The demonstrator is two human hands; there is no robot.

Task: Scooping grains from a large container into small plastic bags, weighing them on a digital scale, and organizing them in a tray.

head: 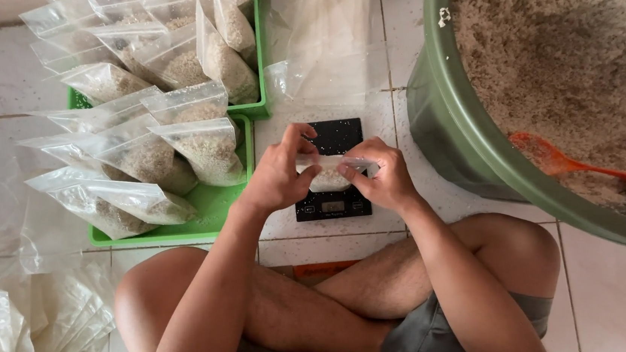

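Both hands pinch one small grain-filled bag [331,171] over the black scale [335,169]. Left hand [277,174] grips its left end. Right hand [385,176] clamps the right.

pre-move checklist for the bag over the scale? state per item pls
1. Both hands on the bag: left hand and right hand pinch the top of the small clear bag. ok
2. Bag filled with grain: ok
3. Bag top sealed: cannot tell, fingers cover it.
4. Scale under the bag: ok; display too small to tell.
5. Room in the near green tray: bare patch at its front right corner. ok
6. Orange scoop resting in the green tub: ok
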